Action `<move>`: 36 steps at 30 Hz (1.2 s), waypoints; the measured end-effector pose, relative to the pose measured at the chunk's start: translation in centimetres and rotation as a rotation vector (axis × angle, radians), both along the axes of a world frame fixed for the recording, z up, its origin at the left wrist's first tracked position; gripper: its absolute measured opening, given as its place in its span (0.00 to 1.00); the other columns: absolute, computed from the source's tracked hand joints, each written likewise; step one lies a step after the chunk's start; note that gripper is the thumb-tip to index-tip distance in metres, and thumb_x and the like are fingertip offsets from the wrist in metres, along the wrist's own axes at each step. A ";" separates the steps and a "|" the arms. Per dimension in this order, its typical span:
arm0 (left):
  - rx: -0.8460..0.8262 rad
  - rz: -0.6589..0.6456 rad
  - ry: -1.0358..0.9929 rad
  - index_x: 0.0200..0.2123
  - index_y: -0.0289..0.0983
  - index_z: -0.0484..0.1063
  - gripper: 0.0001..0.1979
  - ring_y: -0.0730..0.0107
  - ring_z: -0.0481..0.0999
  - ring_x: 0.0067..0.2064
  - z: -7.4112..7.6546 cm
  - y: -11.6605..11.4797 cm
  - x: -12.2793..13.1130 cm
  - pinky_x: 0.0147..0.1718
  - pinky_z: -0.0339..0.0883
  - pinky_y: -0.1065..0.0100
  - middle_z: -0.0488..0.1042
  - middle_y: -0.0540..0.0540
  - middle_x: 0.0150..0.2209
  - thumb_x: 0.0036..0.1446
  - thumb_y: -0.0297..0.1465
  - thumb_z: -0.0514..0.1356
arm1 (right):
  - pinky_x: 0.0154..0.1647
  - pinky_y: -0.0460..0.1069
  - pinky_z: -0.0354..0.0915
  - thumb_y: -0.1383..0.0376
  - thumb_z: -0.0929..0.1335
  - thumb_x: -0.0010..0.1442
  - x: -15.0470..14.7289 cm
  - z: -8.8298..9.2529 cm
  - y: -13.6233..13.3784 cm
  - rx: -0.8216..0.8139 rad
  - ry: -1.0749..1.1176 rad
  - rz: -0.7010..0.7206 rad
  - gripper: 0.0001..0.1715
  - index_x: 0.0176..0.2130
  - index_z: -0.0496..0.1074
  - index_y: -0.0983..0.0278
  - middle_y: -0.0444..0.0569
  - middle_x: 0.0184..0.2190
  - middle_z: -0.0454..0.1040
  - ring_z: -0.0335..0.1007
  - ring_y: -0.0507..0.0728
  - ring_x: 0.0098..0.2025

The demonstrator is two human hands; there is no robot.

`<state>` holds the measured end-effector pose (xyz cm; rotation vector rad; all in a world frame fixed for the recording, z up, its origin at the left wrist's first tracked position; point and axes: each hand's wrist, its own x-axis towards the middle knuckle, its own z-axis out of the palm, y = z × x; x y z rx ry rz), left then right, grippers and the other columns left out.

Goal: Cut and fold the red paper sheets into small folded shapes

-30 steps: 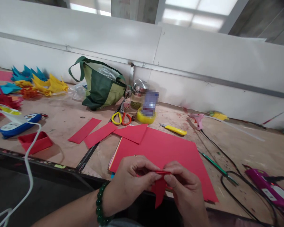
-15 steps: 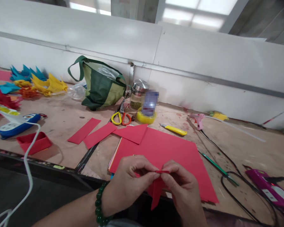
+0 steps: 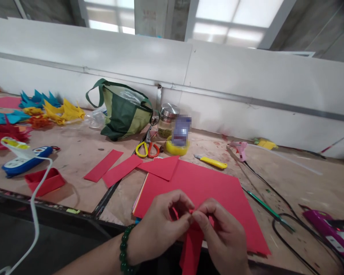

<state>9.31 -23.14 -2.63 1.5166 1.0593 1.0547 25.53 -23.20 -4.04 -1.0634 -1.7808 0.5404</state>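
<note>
Between my two hands a folded strip of red paper (image 3: 192,248) hangs down over the table's front edge. My left hand (image 3: 163,225) pinches its top between thumb and fingers. From the other side my right hand (image 3: 220,233) pinches the same top edge, the fingertips of both hands nearly touching. Part of the fold is hidden behind my fingers. Just beyond the hands lies a stack of red paper sheets (image 3: 209,183), with a smaller red piece (image 3: 162,168) on its far left corner. Two red paper strips (image 3: 103,165) lie left of the stack.
Scissors (image 3: 148,147), a yellow tape roll (image 3: 176,148) and a yellow cutter (image 3: 210,162) lie behind the stack. A green bag (image 3: 123,114) stands further back. At right are a pink glue gun (image 3: 240,149) and a purple power strip (image 3: 326,231) with cables. A red folded box (image 3: 44,181) sits at left.
My fingertips have drawn closer together on the red strip, and more of it now hangs below them. The whole view has shifted slightly as the camera moved.
</note>
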 end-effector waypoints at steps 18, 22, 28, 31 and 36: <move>-0.090 -0.205 0.002 0.23 0.33 0.69 0.15 0.76 0.57 0.24 -1.7 0.3 0.2 0.24 0.53 0.74 0.59 0.53 0.21 0.59 0.34 0.54 | 0.24 0.42 0.59 0.59 0.68 0.59 -0.7 -0.2 1.1 -0.289 0.208 0.011 0.14 0.26 0.70 0.63 0.41 0.21 0.68 0.62 0.49 0.24; -0.094 -0.213 -0.028 0.25 0.32 0.71 0.16 0.75 0.59 0.24 -1.6 0.3 0.1 0.24 0.55 0.74 0.61 0.52 0.21 0.59 0.36 0.54 | 0.24 0.42 0.59 0.59 0.69 0.59 -0.7 0.2 1.1 -0.294 0.173 0.043 0.15 0.25 0.68 0.64 0.41 0.20 0.66 0.60 0.49 0.24; -0.061 -0.239 0.016 0.24 0.33 0.70 0.14 0.76 0.56 0.25 -1.2 0.5 -0.2 0.24 0.52 0.73 0.59 0.53 0.22 0.58 0.33 0.54 | 0.24 0.43 0.59 0.58 0.70 0.57 -0.5 0.6 1.2 -0.381 0.171 0.108 0.14 0.26 0.70 0.64 0.41 0.21 0.67 0.61 0.49 0.24; -0.036 -0.254 0.036 0.26 0.33 0.71 0.14 0.75 0.58 0.26 -0.9 0.6 -0.3 0.26 0.54 0.73 0.61 0.52 0.23 0.59 0.33 0.53 | 0.25 0.43 0.59 0.59 0.71 0.55 -0.3 0.6 1.2 -0.356 0.140 0.076 0.14 0.24 0.71 0.64 0.42 0.20 0.68 0.62 0.50 0.24; 0.040 -0.227 0.197 0.22 0.33 0.69 0.12 0.75 0.61 0.26 -0.1 0.6 -0.7 0.26 0.54 0.73 0.63 0.53 0.21 0.57 0.29 0.54 | 0.22 0.43 0.58 0.56 0.72 0.54 0.1 0.3 1.2 -0.309 0.322 -0.069 0.17 0.22 0.69 0.64 0.40 0.18 0.66 0.59 0.49 0.21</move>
